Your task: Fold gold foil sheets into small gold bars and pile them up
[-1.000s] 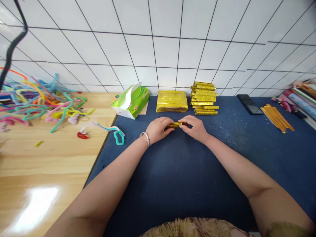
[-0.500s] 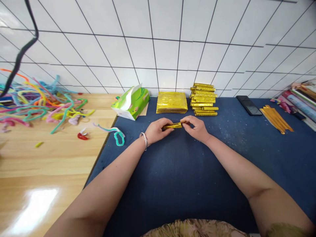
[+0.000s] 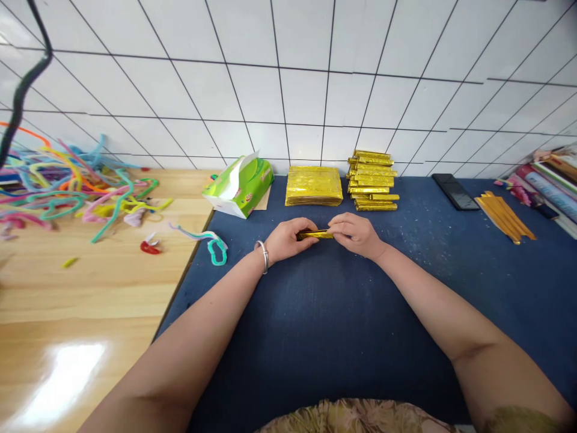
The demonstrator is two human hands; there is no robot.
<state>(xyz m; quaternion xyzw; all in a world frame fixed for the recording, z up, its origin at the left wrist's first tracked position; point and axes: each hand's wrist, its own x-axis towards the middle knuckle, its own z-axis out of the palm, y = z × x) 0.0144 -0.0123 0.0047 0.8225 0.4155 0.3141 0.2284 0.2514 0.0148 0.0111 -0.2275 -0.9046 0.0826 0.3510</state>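
Note:
Between my two hands is a narrow roll of shiny gold foil paper [image 3: 321,234], lying level just above the dark blue table surface. My left hand [image 3: 291,239] pinches its left end between thumb and fingers. At the other end, the fingers of my right hand [image 3: 356,233] are closed around the tip. Beyond my hands sits a stack of flat gold foil sheets [image 3: 314,185]. To its right is a pile of rolled gold foil tubes [image 3: 371,180]. How far the paper extends inside my fingers is hidden.
Behind my left hand stands a green tissue pack [image 3: 243,185]. Colourful pipe cleaners [image 3: 67,186] lie heaped on the wooden table, with a teal loop [image 3: 217,251] nearer me. At right are a black phone [image 3: 455,191], flat golden strips [image 3: 505,216] and books [image 3: 552,186]. A tiled wall closes the back.
My right-hand fingers have shifted slightly on the end of the gold roll, now covering its tip more. My left hand keeps nearly the same place and grip.

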